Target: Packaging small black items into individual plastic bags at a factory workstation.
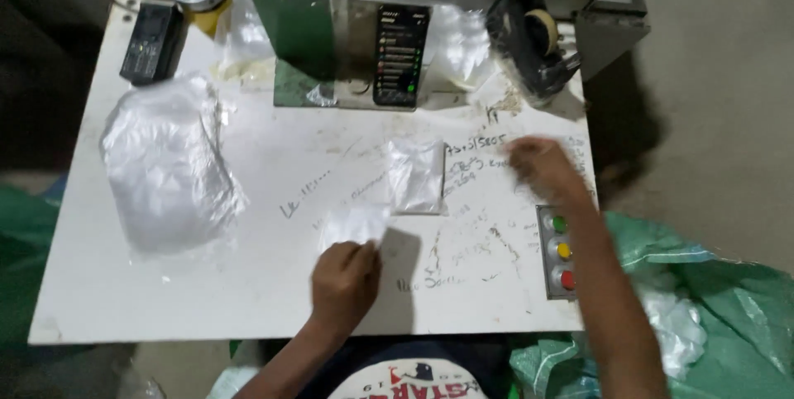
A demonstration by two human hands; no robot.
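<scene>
My left hand (345,277) pinches the near edge of a small clear plastic bag (354,223) and holds it just above the white table (124,300). A second small clear bag (416,176) lies flat at the table's middle. My right hand (538,163) is blurred, reaching over the right part of the table beside that flat bag; nothing is visible in it and its fingers look loosely curled.
A big pile of clear bags (169,172) lies at the left. A phone (401,56) leans on a green and metal stand at the back. A button panel (561,252) sits at the right edge, a green sack (711,316) beyond it, a dark device (150,42) back left.
</scene>
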